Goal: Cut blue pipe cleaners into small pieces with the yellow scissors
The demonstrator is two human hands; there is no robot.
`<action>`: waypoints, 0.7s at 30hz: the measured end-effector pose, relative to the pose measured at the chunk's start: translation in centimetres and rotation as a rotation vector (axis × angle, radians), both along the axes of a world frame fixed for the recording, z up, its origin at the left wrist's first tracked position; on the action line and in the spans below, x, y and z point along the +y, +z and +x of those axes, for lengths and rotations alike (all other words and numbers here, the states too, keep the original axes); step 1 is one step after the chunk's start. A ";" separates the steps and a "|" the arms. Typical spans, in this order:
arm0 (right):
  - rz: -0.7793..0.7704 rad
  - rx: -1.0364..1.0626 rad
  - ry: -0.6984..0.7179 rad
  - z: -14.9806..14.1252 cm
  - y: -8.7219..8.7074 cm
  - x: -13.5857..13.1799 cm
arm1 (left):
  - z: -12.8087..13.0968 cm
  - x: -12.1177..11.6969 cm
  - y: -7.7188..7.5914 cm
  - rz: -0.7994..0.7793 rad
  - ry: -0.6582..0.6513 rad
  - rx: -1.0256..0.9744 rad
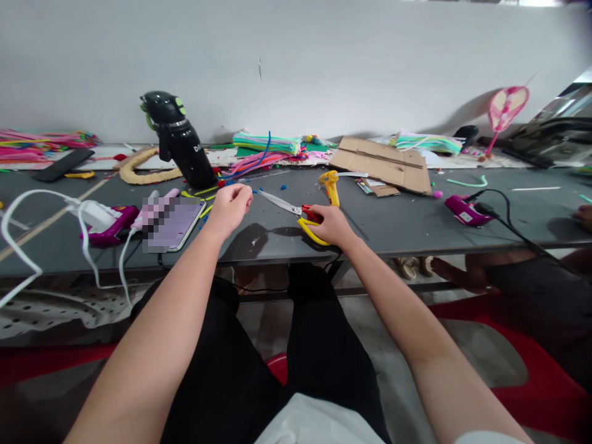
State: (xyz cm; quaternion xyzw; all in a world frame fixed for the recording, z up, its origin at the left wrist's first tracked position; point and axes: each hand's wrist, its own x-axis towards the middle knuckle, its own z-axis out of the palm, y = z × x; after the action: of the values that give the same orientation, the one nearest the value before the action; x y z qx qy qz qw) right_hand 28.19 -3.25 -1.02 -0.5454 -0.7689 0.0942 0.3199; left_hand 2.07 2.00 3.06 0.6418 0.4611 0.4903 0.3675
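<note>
My right hand (pixel 332 225) grips a pair of scissors (pixel 282 203) by its yellow and red handles. The blades point left, toward my other hand, and look nearly closed. My left hand (pixel 232 208) is closed in a pinch just past the scissor tips. A small blue piece (pixel 254 192) shows at its fingertips; its kind is too small to make out. Behind the scissors lies a yellow glue gun (pixel 330 187). Small blue scraps (pixel 283 187) are scattered on the grey table (pixel 277 237).
A black bottle (pixel 187 151) and a phone (pixel 178 225) stand and lie left of my hands. Cardboard (pixel 382 163) and bundles of coloured pipe cleaners (pixel 268 143) line the back. Purple power sockets (pixel 467 211) with cords sit at both sides. Another person's hand (pixel 585 216) shows at the right edge.
</note>
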 end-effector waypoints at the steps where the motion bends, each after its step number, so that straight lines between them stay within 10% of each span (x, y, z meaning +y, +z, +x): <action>1: 0.002 0.000 0.002 0.0 -0.1 0.0 | 0.0 0.0 0.0 -0.002 0.001 0.008; 21: 0.018 0.016 0.023 0.3 -0.6 0.5 | -0.2 0.1 -0.1 0.018 0.005 0.075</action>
State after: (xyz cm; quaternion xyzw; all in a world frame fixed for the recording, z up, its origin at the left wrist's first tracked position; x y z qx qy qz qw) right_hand 28.44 -2.78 -1.62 -0.5330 -0.7732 0.0956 0.3299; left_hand 1.91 2.05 2.99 0.6618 0.4716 0.4711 0.3432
